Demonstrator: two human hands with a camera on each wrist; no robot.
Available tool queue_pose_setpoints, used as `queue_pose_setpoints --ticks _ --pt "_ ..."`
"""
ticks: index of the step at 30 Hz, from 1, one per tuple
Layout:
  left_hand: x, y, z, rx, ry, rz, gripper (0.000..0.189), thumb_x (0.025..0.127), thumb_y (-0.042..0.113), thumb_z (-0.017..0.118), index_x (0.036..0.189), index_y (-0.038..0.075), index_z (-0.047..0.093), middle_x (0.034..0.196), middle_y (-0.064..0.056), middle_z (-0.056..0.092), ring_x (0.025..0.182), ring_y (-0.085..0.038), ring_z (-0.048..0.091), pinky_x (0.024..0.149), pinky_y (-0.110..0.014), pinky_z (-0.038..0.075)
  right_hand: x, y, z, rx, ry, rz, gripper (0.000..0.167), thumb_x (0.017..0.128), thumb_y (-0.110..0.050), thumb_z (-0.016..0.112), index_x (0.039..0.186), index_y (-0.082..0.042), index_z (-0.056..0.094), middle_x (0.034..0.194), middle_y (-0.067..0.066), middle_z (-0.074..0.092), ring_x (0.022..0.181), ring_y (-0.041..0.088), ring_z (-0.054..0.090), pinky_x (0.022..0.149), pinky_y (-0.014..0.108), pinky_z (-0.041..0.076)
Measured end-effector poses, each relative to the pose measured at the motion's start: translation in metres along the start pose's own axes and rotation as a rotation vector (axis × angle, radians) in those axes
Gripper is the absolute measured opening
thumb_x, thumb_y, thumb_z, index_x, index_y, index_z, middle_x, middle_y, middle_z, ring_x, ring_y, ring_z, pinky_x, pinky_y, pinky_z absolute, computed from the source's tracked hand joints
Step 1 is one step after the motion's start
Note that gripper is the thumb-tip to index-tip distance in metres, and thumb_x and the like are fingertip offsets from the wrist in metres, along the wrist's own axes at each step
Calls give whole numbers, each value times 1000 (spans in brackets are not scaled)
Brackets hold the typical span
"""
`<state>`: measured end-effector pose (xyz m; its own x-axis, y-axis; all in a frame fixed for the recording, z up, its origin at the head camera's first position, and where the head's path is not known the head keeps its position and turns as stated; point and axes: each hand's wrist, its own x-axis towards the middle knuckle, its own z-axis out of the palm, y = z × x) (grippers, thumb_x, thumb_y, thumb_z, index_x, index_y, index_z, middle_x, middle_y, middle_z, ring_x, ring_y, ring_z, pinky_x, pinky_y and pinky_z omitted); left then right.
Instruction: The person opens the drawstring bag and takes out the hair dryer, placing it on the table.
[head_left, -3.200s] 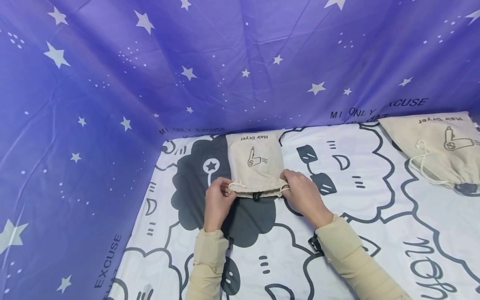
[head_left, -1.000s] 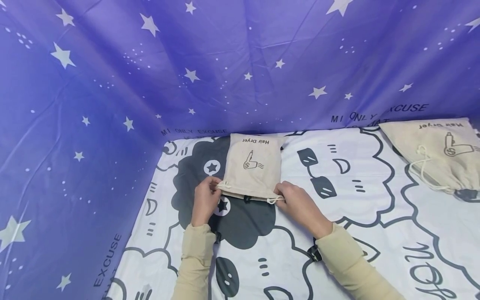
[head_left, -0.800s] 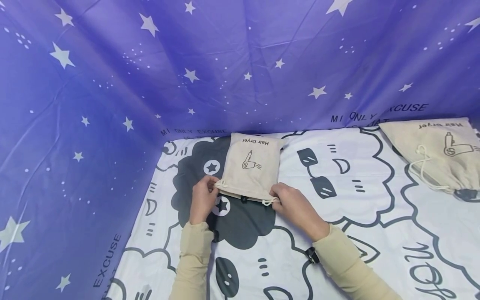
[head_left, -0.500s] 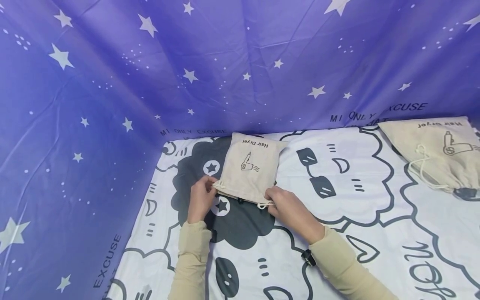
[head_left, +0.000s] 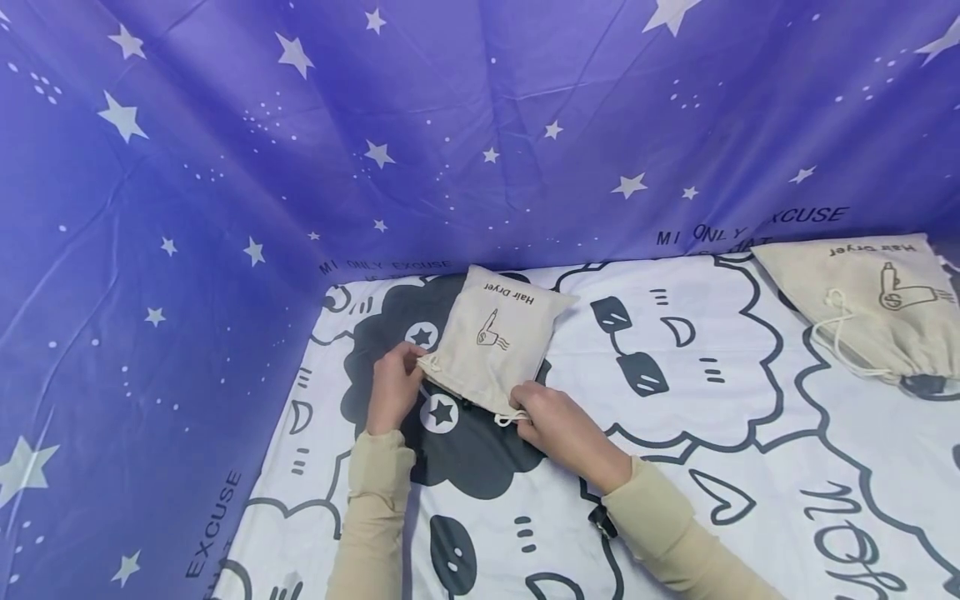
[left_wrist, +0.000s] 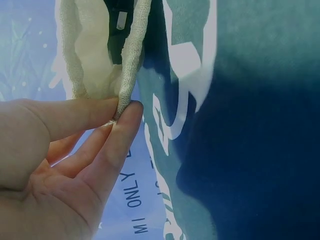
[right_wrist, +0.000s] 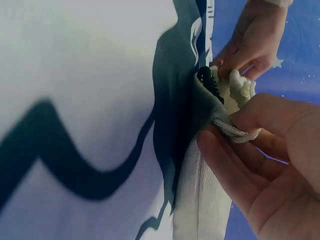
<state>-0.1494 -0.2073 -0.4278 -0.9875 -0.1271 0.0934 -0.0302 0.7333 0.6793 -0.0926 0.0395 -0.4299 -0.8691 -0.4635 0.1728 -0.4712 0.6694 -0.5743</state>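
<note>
A beige drawstring bag (head_left: 498, 342) printed "Hair Dryer" lies turned at an angle on the patterned sheet. At the left corner of its mouth, my left hand (head_left: 393, 387) pinches the hem between thumb and finger. The opposite corner, beside a cord loop (right_wrist: 235, 131), is pinched by my right hand (head_left: 566, 429). The left wrist view looks into the parted mouth, where something dark (left_wrist: 119, 25) shows inside. A black ribbed piece (right_wrist: 209, 82) pokes out at the mouth in the right wrist view; the rest of it is hidden in the bag.
A second beige "Hair Dryer" bag (head_left: 862, 308) lies at the far right, its neck gathered round a dark end (head_left: 924, 383). Purple star-printed cloth (head_left: 480, 125) hangs behind and on the left. A black-and-white cartoon sheet (head_left: 675, 367) covers the surface.
Both hands have drawn the bag's mouth to the left, the right hand also moving toward me, so the bag has turned from nearly straight to slanted. The second bag stays put.
</note>
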Motion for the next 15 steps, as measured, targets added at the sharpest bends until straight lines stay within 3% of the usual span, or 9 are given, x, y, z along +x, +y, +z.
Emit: queue_pose_setpoints --ticks 9,15 --pt "9 -3 -3 9 5 20 18 87 -5 61 99 5 71 100 -15 74 93 -30 71 86 -45 54 1 -10 12 -23 23 -45 21 77 3 67 77 -13 54 73 -5 44 63 10 40 57 24 35" --pt "14 -4 -3 5 17 37 16 87 -5 63 98 4 71 99 -15 74 93 -31 71 86 -46 54 3 -14 18 -17 15 -44 20 78 3 66 76 -13 54 72 -5 44 61 10 39 55 23 35"
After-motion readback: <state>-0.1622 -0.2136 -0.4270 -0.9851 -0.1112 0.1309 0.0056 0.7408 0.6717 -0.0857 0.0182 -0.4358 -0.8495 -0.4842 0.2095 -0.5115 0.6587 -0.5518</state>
